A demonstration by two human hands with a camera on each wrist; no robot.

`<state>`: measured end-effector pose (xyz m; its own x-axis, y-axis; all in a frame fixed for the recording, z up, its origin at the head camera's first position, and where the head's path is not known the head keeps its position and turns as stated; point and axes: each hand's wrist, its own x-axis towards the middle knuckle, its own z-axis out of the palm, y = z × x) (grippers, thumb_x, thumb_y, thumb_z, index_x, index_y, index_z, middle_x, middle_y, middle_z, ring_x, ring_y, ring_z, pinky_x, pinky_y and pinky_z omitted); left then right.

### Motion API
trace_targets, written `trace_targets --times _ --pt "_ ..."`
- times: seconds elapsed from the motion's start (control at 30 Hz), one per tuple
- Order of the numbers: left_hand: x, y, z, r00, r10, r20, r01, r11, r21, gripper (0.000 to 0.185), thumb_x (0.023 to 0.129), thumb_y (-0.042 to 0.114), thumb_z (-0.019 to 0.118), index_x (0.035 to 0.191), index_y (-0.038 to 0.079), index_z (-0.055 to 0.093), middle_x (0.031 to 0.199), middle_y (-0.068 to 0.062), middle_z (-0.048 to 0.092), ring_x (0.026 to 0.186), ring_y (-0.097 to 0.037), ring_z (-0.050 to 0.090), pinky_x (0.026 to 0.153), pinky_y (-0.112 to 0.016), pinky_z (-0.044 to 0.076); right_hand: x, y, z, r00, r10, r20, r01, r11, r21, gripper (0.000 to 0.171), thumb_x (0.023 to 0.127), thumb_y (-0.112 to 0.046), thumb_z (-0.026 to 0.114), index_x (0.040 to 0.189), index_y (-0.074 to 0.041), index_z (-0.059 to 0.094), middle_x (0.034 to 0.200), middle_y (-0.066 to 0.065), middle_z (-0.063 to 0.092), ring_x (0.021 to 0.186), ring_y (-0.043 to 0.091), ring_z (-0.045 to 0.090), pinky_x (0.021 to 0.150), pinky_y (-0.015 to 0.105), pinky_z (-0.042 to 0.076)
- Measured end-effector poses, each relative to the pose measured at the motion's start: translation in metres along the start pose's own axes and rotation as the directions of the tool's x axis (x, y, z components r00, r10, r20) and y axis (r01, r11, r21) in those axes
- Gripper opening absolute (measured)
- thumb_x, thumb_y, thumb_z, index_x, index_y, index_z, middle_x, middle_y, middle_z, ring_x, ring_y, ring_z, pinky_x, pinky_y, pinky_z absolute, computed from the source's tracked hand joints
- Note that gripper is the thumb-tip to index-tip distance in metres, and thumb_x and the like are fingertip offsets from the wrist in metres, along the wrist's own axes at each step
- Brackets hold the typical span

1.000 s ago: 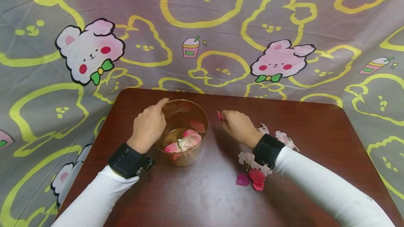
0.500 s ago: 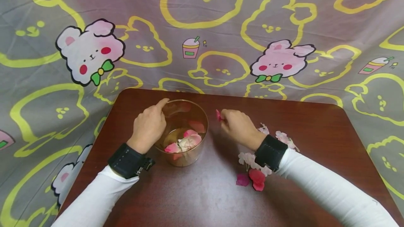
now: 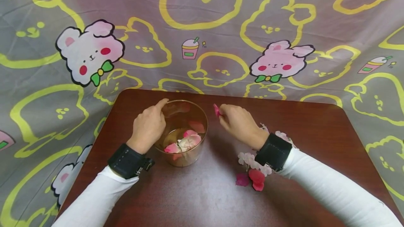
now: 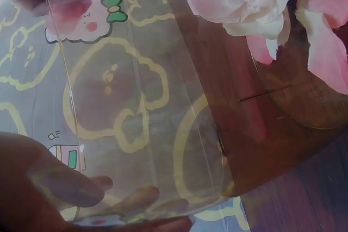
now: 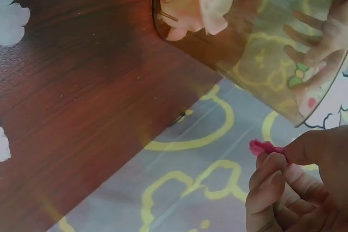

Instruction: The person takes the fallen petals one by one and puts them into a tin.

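A transparent, amber-tinted round container (image 3: pixel 181 158) stands upright on the table, with a pale pink-and-white artificial flower (image 3: pixel 189 141) and pink petals (image 3: pixel 172 148) at its bottom. My left hand (image 3: pixel 148 125) holds the container's left side near the rim; its fingers show through the clear wall in both wrist views. Right of the container, my right hand (image 3: pixel 238 123) is raised, pinching a small deep-pink petal (image 5: pixel 263 147) between thumb and fingers. The petal is apart from the rim. My other fingers curl inward below it in the right wrist view.
Under my right forearm lie pale pink blossoms (image 3: pixel 247 158), a red petal (image 3: pixel 257 179) and a purple petal (image 3: pixel 242 179). Another pale blossom (image 3: pixel 282 135) is partly hidden by the wrist strap. A patterned curtain (image 3: pixel 217 27) hangs behind the brown table (image 3: pixel 195 199).
My right hand has risen slightly, further from the table's front edge, still pinching the pink petal. My left hand and the container have stayed in place.
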<state>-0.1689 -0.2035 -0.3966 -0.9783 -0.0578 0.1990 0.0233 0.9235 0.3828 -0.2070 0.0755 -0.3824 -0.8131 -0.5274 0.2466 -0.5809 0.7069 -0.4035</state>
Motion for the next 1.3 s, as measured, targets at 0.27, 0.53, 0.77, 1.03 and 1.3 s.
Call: trace_targets --times 0.27,0.53,0.77,1.03,1.3 --pt "0.0 0.001 0.0 1.0 -0.002 -0.004 0.002 1.0 0.001 0.046 0.098 0.008 0.045 0.142 0.016 0.055 0.103 -0.028 0.071 0.078 -0.05 0.068 0.057 -0.058 0.051 0.001 -0.006 -0.008 0.999 -0.028 -0.033 0.028 1.0 0.002 0.004 0.094 -0.01 0.065 0.093 -0.007 0.067 0.076 0.003 0.062 0.066 0.013 0.053 0.057 0.027 0.042" --pt "0.0 0.001 0.0 1.0 0.003 -0.018 -0.003 1.0 -0.005 0.046 0.097 0.007 0.046 0.141 0.016 0.056 0.104 -0.027 0.071 0.077 -0.05 0.069 0.058 -0.058 0.052 0.001 -0.018 -0.014 0.997 -0.067 -0.045 0.068 0.997 0.024 0.005 0.094 -0.011 0.067 0.097 -0.006 0.068 0.081 0.004 0.064 0.068 0.014 0.054 0.06 0.027 0.044" --pt "0.0 0.001 0.001 0.999 0.014 -0.033 -0.014 1.0 -0.004 0.045 0.098 0.007 0.046 0.14 0.015 0.057 0.098 -0.027 0.071 0.073 -0.048 0.068 0.055 -0.056 0.051 0.001 -0.033 -0.016 0.995 -0.091 -0.048 0.091 0.996 -0.005 0.007 0.094 -0.013 0.068 0.1 -0.009 0.069 0.087 0.004 0.068 0.072 0.015 0.058 0.063 0.032 0.051" --pt "0.001 0.001 0.001 1.0 0.013 -0.025 -0.013 1.0 -0.004 0.044 0.098 0.007 0.046 0.14 0.015 0.056 0.099 -0.028 0.071 0.075 -0.049 0.068 0.056 -0.057 0.051 0.002 -0.045 -0.011 0.988 -0.149 -0.049 0.147 0.988 -0.048 0.01 0.094 -0.015 0.07 0.104 -0.012 0.069 0.094 0.001 0.071 0.075 0.014 0.062 0.066 0.036 0.055" --pt "0.001 0.001 0.001 1.0 -0.002 -0.009 0.002 1.0 -0.004 0.044 0.099 0.009 0.046 0.142 0.016 0.056 0.098 -0.026 0.071 0.072 -0.047 0.067 0.053 -0.054 0.049 0.002 -0.055 -0.002 0.983 -0.184 0.007 0.184 0.983 -0.021 0.008 0.093 -0.017 0.073 0.1 -0.015 0.071 0.086 -0.003 0.067 0.072 0.01 0.058 0.064 0.029 0.052"
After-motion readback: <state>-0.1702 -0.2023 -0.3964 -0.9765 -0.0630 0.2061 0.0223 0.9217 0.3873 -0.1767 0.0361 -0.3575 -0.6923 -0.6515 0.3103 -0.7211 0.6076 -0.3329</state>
